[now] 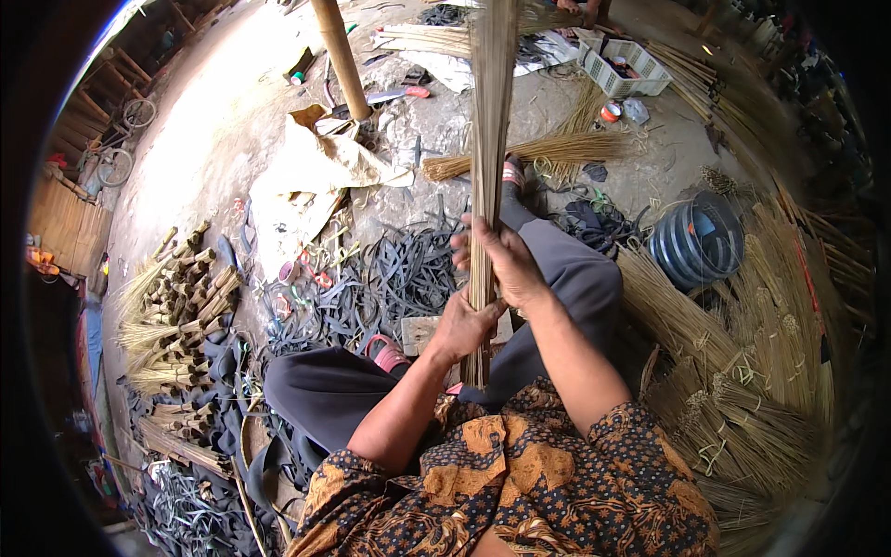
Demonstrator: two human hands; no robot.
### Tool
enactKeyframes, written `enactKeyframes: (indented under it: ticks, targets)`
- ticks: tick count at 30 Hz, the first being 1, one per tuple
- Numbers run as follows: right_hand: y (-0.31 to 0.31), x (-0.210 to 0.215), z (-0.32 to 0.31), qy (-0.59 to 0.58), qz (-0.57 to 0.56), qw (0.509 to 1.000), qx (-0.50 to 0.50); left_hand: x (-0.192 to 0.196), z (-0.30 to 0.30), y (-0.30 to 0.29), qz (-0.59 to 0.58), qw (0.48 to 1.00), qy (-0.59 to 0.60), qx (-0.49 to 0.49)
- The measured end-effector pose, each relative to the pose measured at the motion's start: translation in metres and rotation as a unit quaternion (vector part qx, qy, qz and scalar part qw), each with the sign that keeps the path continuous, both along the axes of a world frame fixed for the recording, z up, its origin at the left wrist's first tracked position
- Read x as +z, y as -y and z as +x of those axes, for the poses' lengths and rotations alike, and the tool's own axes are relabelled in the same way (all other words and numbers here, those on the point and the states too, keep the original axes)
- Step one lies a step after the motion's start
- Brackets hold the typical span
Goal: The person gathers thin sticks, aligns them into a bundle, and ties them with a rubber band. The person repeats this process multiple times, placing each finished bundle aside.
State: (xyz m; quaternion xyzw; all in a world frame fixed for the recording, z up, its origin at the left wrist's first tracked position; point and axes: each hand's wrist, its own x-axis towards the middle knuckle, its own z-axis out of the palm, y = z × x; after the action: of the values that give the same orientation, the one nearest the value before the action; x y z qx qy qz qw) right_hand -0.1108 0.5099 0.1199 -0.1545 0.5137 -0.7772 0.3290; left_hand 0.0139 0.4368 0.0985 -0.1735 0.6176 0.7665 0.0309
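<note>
Upright in front of my chest stands a long bundle of thin dry sticks (492,121), like broom bristles, its top running out of view. My left hand (461,325) is wrapped round its lower part, above the cut ends. Just higher, my right hand (509,265) grips the same bundle, thumb on the near side and fingertips showing past the left edge. A small wooden block (418,331) lies behind my left hand, partly hidden. Tangled dark rubber strips (399,278) cover the floor to the left of the bundle. A tied stick bundle (548,150) lies beyond my right foot.
Short bound bundles (176,325) are heaped at left. Loose stick bundles (733,371) lie at right beside a blue ribbed plastic container (682,246). Farther off are a bamboo post (342,56), a pale sack (325,162) and a white crate (640,89). Another person's hand (570,6) shows at the top.
</note>
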Motion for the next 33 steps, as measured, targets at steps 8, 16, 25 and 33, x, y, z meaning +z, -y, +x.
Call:
enactKeyframes:
  ticks: [8, 16, 25, 33]
  targets:
    - [-0.018, -0.003, 0.016, -0.072, 0.095, 0.992, 0.036, 0.008, -0.002, 0.026, 0.121, 0.992, -0.027, 0.037]
    - [-0.021, 0.0, 0.023, 0.015, 0.084, 0.995, 0.045, 0.002, 0.003, 0.026, 0.092, 0.993, -0.045, 0.054]
    - [0.001, -0.041, 0.037, -0.022, 0.066, 0.992, -0.103, 0.003, 0.003, 0.026, 0.026, 0.995, -0.04, 0.09]
    - [-0.002, -0.048, 0.044, 0.039, -0.026, 0.994, -0.098, 0.0, 0.004, 0.027, 0.023, 0.994, -0.069, 0.08]
